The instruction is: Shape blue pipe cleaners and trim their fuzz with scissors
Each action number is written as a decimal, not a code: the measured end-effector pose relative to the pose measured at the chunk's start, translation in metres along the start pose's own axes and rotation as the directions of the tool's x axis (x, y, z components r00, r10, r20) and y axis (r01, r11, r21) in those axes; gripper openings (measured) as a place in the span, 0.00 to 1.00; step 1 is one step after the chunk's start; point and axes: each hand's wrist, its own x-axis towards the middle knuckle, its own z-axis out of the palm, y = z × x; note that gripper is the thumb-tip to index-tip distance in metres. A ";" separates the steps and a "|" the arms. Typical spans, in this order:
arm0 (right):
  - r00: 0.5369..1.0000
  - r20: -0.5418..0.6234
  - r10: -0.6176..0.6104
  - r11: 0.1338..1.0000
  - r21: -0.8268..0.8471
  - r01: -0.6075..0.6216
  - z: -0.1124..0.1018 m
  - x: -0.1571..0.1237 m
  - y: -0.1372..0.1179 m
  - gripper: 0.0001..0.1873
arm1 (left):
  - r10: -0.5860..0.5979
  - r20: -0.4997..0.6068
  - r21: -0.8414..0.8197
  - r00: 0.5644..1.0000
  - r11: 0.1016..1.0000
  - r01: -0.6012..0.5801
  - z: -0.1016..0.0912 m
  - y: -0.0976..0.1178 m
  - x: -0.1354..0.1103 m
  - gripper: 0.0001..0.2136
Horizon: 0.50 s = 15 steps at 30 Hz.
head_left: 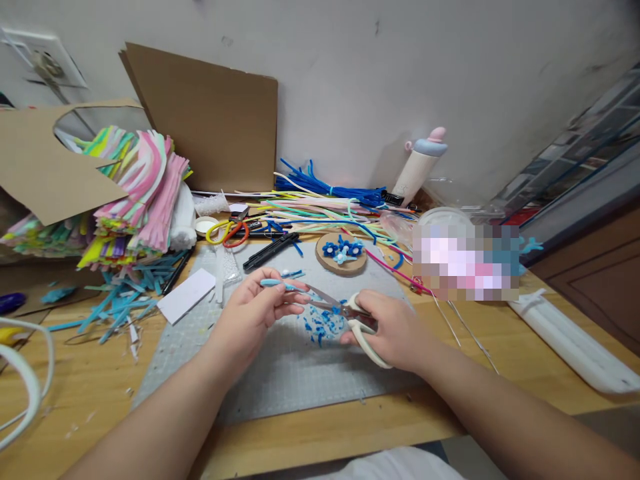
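Note:
A light blue pipe cleaner piece (273, 283) is pinched between the thumb and fingers of my left hand (260, 300). My right hand (387, 327) grips a pair of white-handled scissors (369, 343), its fingers in the loops. The blades are parted and point left, with their tips close to my left fingers. Blue fluff clippings (323, 327) lie scattered on the grey cutting mat (280, 380) below the blades. Behind them, a round wooden disc (340, 267) carries several blue flowers (345, 248) with white centres.
Bundled pipe cleaners (145, 193) fill the left side, near a white card (187, 295). Yellow-and-red scissors (229, 232), a black pen (270, 251) and loose coloured stems (320, 207) lie behind the mat. A bottle (420, 163) stands by the wall; a white package (575, 340) lies right.

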 end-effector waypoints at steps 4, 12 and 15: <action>1.000 -0.002 -0.026 1.000 0.002 0.026 0.003 0.001 0.001 0.15 | -0.007 -0.063 -0.019 0.998 1.000 0.005 0.000 -0.001 0.001 0.07; 1.000 0.008 -0.025 1.000 0.009 0.025 0.003 0.001 0.001 0.15 | 0.035 -0.084 0.030 0.996 0.999 -0.033 -0.004 -0.003 0.003 0.16; 0.999 0.003 -0.033 0.999 0.016 0.033 0.002 0.001 0.001 0.15 | 0.046 -0.108 0.091 0.993 0.995 -0.036 -0.006 -0.006 0.004 0.13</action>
